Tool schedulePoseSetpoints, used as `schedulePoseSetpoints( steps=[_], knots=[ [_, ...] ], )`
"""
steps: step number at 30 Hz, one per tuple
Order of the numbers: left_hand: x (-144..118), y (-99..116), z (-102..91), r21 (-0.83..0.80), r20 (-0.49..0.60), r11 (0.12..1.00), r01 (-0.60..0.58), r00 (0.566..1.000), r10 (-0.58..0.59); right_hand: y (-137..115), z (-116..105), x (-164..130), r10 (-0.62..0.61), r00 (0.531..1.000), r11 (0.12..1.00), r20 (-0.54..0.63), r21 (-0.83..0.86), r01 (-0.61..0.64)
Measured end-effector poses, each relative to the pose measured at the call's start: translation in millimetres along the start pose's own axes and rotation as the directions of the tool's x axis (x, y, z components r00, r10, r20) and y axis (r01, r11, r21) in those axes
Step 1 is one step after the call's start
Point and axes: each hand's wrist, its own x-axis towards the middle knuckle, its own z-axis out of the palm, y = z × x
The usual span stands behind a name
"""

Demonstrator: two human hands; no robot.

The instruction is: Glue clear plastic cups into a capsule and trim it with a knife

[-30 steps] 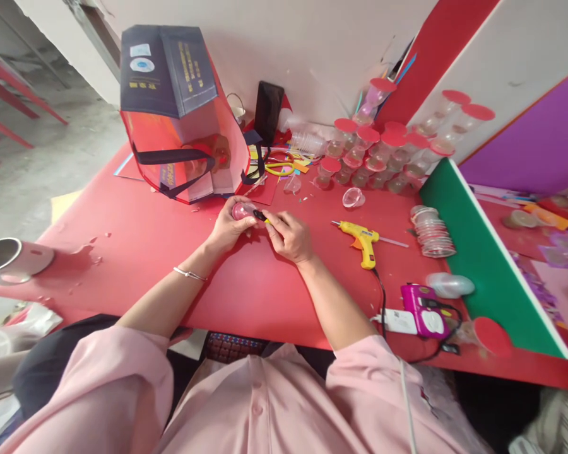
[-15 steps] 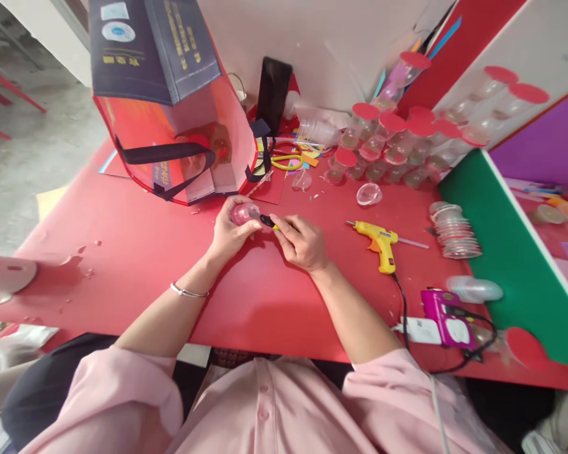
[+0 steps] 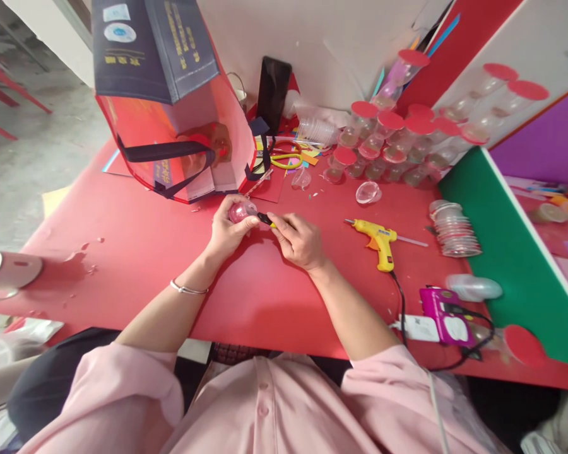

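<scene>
My left hand (image 3: 227,231) holds a small clear plastic cup with a pink inside (image 3: 242,210) just above the red table (image 3: 137,252). My right hand (image 3: 299,239) grips a small tool with a black and yellow handle (image 3: 266,220), and its tip touches the cup's side. Both hands meet at the middle of the table, in front of a red bag (image 3: 180,120).
A yellow glue gun (image 3: 377,239) lies right of my hands, its cord running to a white plug and a pink device (image 3: 442,309). Several red-lidded clear cups (image 3: 388,142) crowd the back. A stack of clear lids (image 3: 454,228), a green board (image 3: 506,252), yellow scissors (image 3: 284,161) and a metal cup (image 3: 4,272) stand around.
My hands stay together on the cup and tool, shifting only slightly. The camera tilted a little, so the scene slid in the view.
</scene>
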Motion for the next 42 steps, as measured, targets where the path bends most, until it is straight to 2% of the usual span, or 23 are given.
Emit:
schedulePoseSetpoints(
  steps=[8, 14, 24, 32, 42],
  knots=[
    [0, -2, -1.1, -0.003, -0.004, 1.0, 0.012, 1.0, -0.012, -3, 2, 1, 0.009, 1.0, 0.998, 0.002, -0.056, -0.009],
    [1, -7, -3.1, -0.059, 0.045, 0.998, 0.035, 0.998, -0.032, -6, 1, 3, 0.008, 1.0, 0.998, -0.003, -0.061, -0.008],
    [1, -3, -4.6, 0.072, -0.005, 0.997, -0.029, 1.0, 0.03, -8, -1, 2, 0.038, 0.999, 0.997, 0.018, -0.063, -0.036],
    [2, -1, -1.1, 0.029, 0.006, 0.999, -0.034, 0.999, 0.034, -10, -4, 3, 0.016, 1.0, 0.999, 0.006, -0.043, -0.016],
    [-1, 4, -2.0, 0.093, -0.005, 0.995, -0.042, 0.999, 0.043, -10, -2, 1, 0.034, 0.999, 0.998, -0.017, -0.053, -0.035]
  ],
)
